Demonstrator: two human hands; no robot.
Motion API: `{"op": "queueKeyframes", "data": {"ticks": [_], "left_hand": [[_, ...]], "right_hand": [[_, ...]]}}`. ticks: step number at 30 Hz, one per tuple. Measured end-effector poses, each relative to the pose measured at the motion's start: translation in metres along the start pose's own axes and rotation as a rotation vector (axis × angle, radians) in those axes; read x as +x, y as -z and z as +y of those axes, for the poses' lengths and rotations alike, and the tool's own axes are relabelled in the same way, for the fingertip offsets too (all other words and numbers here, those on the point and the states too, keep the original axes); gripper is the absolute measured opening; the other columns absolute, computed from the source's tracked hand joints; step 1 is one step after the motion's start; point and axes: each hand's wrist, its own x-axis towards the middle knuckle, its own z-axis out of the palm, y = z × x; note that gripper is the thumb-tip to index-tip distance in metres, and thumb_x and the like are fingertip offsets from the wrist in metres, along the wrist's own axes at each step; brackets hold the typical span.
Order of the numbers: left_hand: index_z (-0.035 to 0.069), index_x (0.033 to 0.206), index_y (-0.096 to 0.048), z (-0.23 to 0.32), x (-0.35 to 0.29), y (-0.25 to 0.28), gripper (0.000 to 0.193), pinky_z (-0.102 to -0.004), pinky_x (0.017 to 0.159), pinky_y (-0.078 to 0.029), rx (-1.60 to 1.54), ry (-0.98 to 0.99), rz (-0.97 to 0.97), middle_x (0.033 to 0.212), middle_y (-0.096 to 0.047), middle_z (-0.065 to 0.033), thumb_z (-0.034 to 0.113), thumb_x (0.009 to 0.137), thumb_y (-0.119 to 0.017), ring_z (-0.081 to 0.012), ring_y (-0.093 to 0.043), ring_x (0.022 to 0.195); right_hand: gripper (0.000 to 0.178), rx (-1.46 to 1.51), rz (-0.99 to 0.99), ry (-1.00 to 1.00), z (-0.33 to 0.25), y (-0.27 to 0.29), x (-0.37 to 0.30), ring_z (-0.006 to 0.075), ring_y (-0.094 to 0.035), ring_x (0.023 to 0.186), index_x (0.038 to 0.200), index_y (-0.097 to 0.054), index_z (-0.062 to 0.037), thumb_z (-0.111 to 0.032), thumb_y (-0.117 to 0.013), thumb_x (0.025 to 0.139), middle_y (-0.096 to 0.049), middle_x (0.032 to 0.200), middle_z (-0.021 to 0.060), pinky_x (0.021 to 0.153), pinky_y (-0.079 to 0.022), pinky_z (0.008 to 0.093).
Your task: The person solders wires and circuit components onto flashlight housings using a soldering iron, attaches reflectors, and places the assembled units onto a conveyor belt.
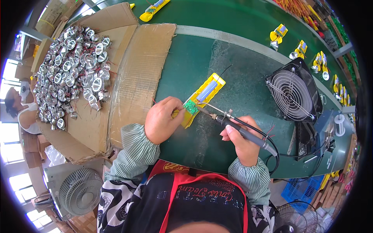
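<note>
A yellow plastic housing [220,80] lies slanted on the green bench. Inside it sit a blue cylindrical battery cell [206,91] and, nearer me, a small green circuit board [190,107]. My left hand [165,118] is closed at the board's left side, thumb and forefinger pinched together; whatever is between them is hidden. A bit of red wire shows beside that hand. My right hand [244,144] grips a soldering iron [248,136] with a thin metal feed tube [211,106] along it. The iron's tip is at the board's right edge, and whether it touches cannot be seen.
An open cardboard box [136,77] full of silver reflector cups [72,70] stands at left. To the right are a black fan [291,93] and a solder spool [339,124] on a blue-grey machine. Further yellow housings [278,34] lie along the far strip. The iron's cable [276,161] loops beside my right hand.
</note>
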Motion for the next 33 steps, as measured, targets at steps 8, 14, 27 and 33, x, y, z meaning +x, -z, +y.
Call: {"op": "queueKeyframes", "data": {"ticks": [8, 14, 27, 33], "left_hand": [[0.002, 0.085, -0.059, 0.002, -0.003, 0.012, 0.011, -0.0348, 0.067, -0.048, 0.149, -0.248, 0.103, 0.089, -0.062, -0.0118, 0.006, 0.076, -0.064, -0.0269, -0.059, 0.075], [0.001, 0.091, -0.063, -0.009, -0.032, 0.041, 0.019, -0.0296, 0.064, -0.046, 0.136, 0.262, 0.301, 0.081, -0.061, -0.0075, 0.009, 0.075, -0.069, -0.0180, -0.057, 0.070], [0.002, 0.082, -0.063, 0.010, -0.007, 0.003, 0.010, -0.0342, 0.066, -0.045, -0.046, 0.036, 0.132, 0.072, -0.061, -0.0084, 0.009, 0.074, -0.067, -0.0241, -0.055, 0.070], [0.002, 0.083, -0.063, 0.011, -0.008, 0.002, 0.009, -0.0362, 0.071, -0.041, 0.145, -0.084, 0.049, 0.083, -0.057, -0.0101, 0.009, 0.077, -0.064, -0.0275, -0.050, 0.079]], "right_hand": [[0.014, -0.012, 0.011, 0.003, -0.004, 0.007, -0.007, 0.0154, -0.064, 0.067, 0.092, -0.053, 0.0062, 0.001, -0.061, 0.082, -0.064, 0.077, 0.0136, 0.059, -0.054, 0.0260], [0.014, 0.025, 0.020, 0.000, -0.003, 0.010, -0.009, 0.0149, -0.064, 0.067, 0.092, -0.053, 0.0061, 0.001, -0.061, 0.082, -0.064, 0.077, 0.0135, 0.058, -0.054, 0.0256], [0.014, 0.023, 0.021, 0.015, -0.003, 0.006, -0.011, 0.0149, -0.064, 0.068, 0.092, -0.053, 0.0065, 0.002, -0.061, 0.081, -0.064, 0.080, 0.0134, 0.059, -0.055, 0.0253], [0.014, 0.034, -0.014, 0.002, -0.002, 0.002, -0.005, 0.0145, -0.064, 0.068, 0.092, -0.053, 0.0059, 0.002, -0.062, 0.081, -0.064, 0.080, 0.0127, 0.058, -0.054, 0.0250]]}}
